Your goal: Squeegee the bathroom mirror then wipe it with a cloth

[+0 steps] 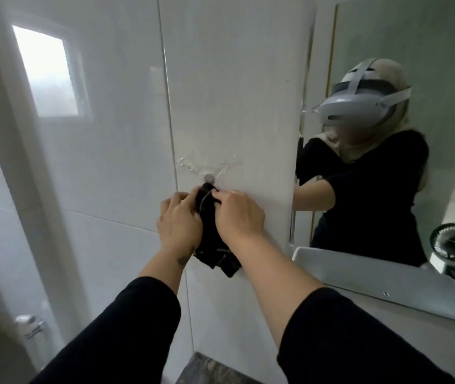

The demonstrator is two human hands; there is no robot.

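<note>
Cloth [215, 236] perhaps on hook [209, 178], left of mirror [387, 51]

Black cloth [212, 239], glossy wall tiles [110, 134]

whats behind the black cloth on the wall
The black cloth hangs against the white tiled wall, just below a small round hook. Left hand and right hand hold it; the wall behind it is hidden.

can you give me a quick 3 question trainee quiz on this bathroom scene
1. True or false: both hands grip the black cloth.
2. The small round wall hook sits: A) just above the cloth, B) on the mirror, C) by the window.
3. On which side of the hook is the wall mirror?

Key: 1 true, the left hand and right hand both hold it. 2 A. 3 right.
</note>
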